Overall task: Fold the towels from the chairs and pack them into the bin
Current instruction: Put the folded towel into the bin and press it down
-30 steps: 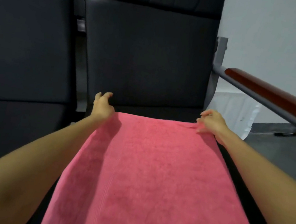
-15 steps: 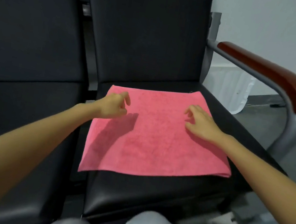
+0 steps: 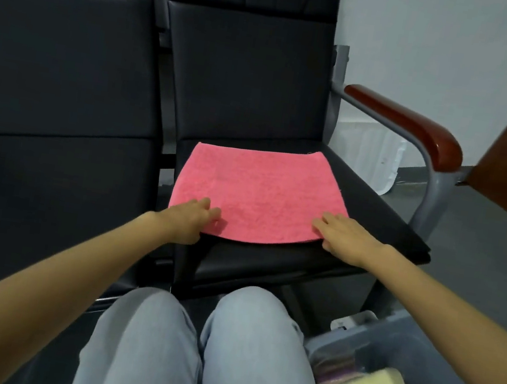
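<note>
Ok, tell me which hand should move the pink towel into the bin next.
Right, probably. The right hand rests on the near right corner of the pink towel, and the bin sits low on that same side; the left hand would have to reach across.

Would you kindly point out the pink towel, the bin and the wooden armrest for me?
pink towel (image 3: 258, 192): head view, middle of its upper face.
bin (image 3: 405, 336): head view, its grey far wall.
wooden armrest (image 3: 404, 122): head view, its rounded top.
</note>
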